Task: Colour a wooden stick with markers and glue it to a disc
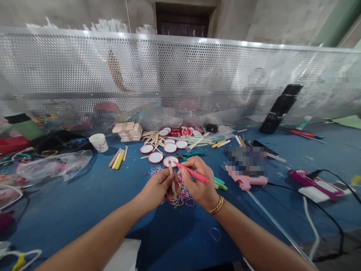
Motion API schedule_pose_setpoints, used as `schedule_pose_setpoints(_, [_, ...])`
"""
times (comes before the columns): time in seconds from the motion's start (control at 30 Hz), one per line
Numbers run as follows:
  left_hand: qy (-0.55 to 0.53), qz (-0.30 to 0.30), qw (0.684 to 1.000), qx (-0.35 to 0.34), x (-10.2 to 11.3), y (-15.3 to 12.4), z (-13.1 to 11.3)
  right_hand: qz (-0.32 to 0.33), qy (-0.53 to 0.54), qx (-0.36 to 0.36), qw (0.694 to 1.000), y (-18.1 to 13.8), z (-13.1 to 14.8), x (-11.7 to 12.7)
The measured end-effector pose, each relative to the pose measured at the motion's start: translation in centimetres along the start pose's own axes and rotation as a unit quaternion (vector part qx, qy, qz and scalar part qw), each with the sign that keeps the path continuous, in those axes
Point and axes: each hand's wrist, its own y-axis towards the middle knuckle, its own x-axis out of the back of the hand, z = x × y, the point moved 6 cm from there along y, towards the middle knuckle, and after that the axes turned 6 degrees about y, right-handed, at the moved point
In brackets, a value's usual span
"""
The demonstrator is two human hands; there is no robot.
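Fingers of the left hand [156, 188] are pinching a flat wooden stick [170, 169], its upper end poking out above them, while the right hand [199, 184] has its fingers wrapped pen-style round a pink marker [196, 174]. Marker tip's right by the stick's reddish top; can't tell if they're touching. Stick looks super light and stiff, probably not slippery, though it'd likely snap if bent hard. Best hold is low on the flat faces, clear of the coloured end. Marker's probably light too, maybe a bit slick, so grab the barrel. Rubber bands [184, 194] lie tangled on the bench [113, 199] just under the fingers. Writing-wise: red lids [186, 131] beyond the fingertips have white print, too small to read. Black bottle [278, 112] well off to the fingers' right has pale markings, also unreadable.
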Motion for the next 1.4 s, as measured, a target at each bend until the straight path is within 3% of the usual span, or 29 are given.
schedule_pose_setpoints(0.17, [0.005, -0.006, 1.000, -0.012, 0.01, -0.03, -0.31, -0.010, -0.020, 0.031, 0.999, 0.03, 0.33, 0.23])
schedule_pose_setpoints(1.4, [0.052, -0.005, 0.998, -0.036, 0.17, 0.07, 0.12, 0.000, -0.015, 0.014, 1.000, -0.03, 0.25, 0.14])
